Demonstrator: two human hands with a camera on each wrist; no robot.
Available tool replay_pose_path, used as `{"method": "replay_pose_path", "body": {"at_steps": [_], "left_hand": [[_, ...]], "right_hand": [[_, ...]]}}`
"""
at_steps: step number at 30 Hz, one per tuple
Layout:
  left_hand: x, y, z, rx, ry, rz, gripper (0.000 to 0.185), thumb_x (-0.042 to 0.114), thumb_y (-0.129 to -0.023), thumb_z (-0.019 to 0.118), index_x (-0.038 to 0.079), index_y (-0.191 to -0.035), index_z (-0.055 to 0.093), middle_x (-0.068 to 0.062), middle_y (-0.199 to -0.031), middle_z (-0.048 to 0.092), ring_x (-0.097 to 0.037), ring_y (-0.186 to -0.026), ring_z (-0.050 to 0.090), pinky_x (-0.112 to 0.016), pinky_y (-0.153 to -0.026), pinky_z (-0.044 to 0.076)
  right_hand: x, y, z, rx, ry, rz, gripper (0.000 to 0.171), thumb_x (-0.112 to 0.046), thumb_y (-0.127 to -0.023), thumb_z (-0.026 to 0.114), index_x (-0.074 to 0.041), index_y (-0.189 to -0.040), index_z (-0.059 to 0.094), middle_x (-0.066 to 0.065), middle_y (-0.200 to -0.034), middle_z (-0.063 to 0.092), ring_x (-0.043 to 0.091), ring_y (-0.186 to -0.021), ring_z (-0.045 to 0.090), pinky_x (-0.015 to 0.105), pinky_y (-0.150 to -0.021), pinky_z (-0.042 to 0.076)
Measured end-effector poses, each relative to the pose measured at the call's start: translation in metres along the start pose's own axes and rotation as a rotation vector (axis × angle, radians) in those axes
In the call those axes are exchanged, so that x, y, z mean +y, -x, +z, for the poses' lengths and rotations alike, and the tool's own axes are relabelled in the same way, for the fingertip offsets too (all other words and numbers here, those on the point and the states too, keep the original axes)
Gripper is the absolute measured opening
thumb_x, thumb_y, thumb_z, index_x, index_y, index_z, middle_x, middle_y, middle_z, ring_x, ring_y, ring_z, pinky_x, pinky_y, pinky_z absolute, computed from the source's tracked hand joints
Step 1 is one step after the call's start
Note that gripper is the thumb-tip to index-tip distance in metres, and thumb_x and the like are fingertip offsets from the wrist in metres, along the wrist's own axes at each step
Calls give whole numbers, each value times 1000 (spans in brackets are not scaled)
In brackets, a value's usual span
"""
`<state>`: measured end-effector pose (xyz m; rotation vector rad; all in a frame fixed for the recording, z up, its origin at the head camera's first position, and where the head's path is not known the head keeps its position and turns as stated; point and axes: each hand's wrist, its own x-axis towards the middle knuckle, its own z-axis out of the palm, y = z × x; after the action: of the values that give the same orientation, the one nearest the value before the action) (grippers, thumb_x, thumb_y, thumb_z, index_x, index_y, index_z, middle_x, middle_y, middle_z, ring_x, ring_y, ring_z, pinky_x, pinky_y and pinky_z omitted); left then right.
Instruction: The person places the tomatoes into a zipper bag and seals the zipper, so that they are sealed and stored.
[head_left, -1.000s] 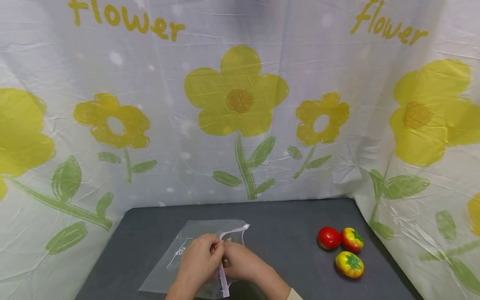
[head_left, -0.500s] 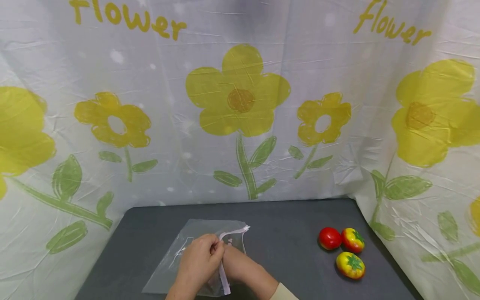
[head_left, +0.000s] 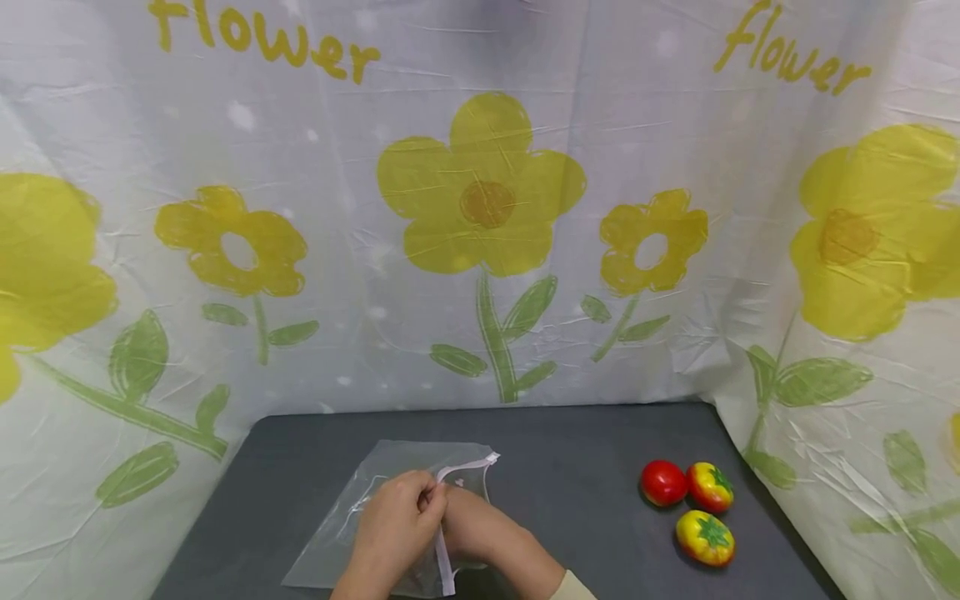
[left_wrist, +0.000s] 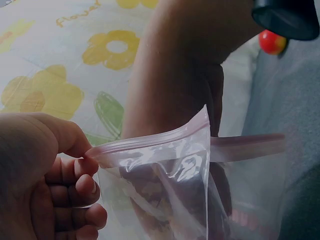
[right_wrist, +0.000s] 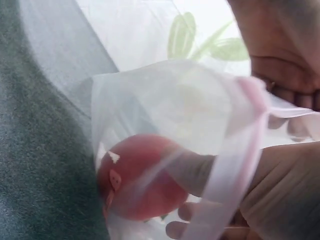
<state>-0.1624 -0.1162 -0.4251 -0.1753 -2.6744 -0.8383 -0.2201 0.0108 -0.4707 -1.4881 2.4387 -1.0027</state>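
Left hand [head_left: 397,521] pinches the zip bag [head_left: 375,508] rim at lower centre; right hand [head_left: 480,533] grips a tomato [right_wrist: 142,177] inside. If that pinch slips, the mouth probably collapses on the wrist.

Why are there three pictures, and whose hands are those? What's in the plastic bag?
They are one person's bare hands, with no machine. The big picture comes from a camera on the person's head; the other two come from cameras on each wrist. On the dark table lies a clear zip bag. The left hand pinches the bag's rim, holding it open. The right hand reaches inside, its fingers around a red tomato. Three more toy tomatoes sit on the table to the right.
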Motion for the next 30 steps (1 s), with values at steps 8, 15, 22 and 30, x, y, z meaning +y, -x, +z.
{"method": "replay_pose_path", "body": {"at_steps": [8,15,22,30], "left_hand": [[1,-1,-3,-26,16,-26,35,21,-86,61,22,-57,41,10,-57,35,-4,-50,32,-23,-47,28],[1,-2,-5,-55,24,-58,33,21,-87,60,20,-59,43,8,-58,37,-6,-49,32,-23,-46,28],[0,-3,-3,-6,-25,-45,31,21,-83,62,22,-58,44,11,-57,38,-5,-49,36,-24,-45,30],[1,-2,-1,26,-34,-33,31,22,-81,63,24,-57,43,12,-56,38,-5,-50,36,-24,-46,30]], "right_hand": [[-8,18,-15,39,48,87,18,-31,-92,58,-24,-107,64,-18,-98,58,-1,-83,53,17,-74,42],[-15,31,-26,48,113,124,27,-23,-87,66,-22,-113,61,-15,-96,56,2,-79,50,17,-69,42],[-21,46,-36,75,73,172,40,-38,-84,66,-23,-120,60,-11,-107,58,2,-91,55,20,-76,46],[-23,68,-49,137,-4,264,44,-42,-87,63,-23,-125,58,-14,-108,56,3,-93,54,25,-77,47]]}}
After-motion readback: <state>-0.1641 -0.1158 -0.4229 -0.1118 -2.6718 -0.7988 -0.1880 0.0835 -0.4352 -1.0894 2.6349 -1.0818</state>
